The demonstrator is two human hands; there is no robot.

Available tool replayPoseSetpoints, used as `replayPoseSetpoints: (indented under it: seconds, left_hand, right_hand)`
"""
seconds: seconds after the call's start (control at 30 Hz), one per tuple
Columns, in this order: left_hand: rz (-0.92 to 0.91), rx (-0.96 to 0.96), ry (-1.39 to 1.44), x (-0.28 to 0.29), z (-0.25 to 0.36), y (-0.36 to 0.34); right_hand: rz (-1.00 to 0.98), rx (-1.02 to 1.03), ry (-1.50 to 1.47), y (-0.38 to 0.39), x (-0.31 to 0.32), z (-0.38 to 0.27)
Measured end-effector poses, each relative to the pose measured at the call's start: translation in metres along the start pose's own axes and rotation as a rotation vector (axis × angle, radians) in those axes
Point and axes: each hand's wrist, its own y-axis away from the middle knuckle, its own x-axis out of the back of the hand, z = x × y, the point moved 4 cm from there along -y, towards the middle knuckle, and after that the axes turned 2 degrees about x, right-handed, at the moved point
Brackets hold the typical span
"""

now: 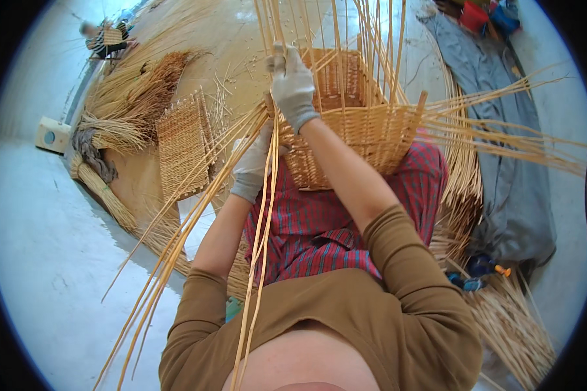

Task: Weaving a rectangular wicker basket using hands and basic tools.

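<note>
A half-woven wicker basket (pixel 352 143) rests on my lap, with long pale rods standing up from its rim and trailing out sideways. My right hand (pixel 287 81), in a pale glove, is closed round upright rods (pixel 269 23) at the basket's left side. Lower down, my left hand (pixel 253 163), also gloved, is closed on the basket's near left corner among long strands (pixel 223 176) that hang toward me; the strands and basket partly hide its fingers.
A woven panel (pixel 179 143) lies at left beside reed bundles (pixel 134 98). Another person (pixel 101 42) sits at top left. A grey cloth (pixel 502 182) and loose rods (pixel 509 326) lie at right; red and blue containers (pixel 473 16) stand top right. A small pale box (pixel 52 135) is at far left.
</note>
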Motion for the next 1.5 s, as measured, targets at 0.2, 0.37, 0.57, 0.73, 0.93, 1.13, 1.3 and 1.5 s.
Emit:
replayPoseSetpoints:
  seconds: [0.2,0.37,0.57,0.73,0.93,1.13,1.3,1.5]
  left_hand:
    - [-0.181,0.233,0.055,0.009,0.018,-0.011]
    - [-0.288,0.370,0.237,0.003,0.015,-0.014]
    - [-0.042,-0.166,0.085,-0.006,0.006,-0.006]
    - [0.152,0.007,0.234,-0.010,0.036,-0.001]
    - [0.115,0.145,0.871,-0.026,0.049,-0.072]
    - [-0.032,0.663,1.317,-0.054,0.063,-0.068]
    - [-0.021,0.618,1.236,-0.048,0.059,-0.065]
    - [0.115,0.609,1.241,-0.056,0.069,-0.067]
  right_hand:
    - [-0.353,-0.318,-0.135,-0.011,0.003,-0.035]
    - [0.012,0.431,-0.434,0.014,0.033,-0.075]
    - [-0.187,0.049,-1.063,0.072,0.118,0.082]
    - [-0.018,-0.230,-0.808,0.068,0.167,0.084]
    - [0.123,-0.293,-0.528,0.076,0.165,0.079]
    - [-0.109,0.746,0.456,-0.029,0.068,-0.055]
    - [-0.460,-0.011,-0.236,-0.037,0.090,-0.009]
    - [-0.373,0.559,0.351,-0.050,0.061,-0.039]
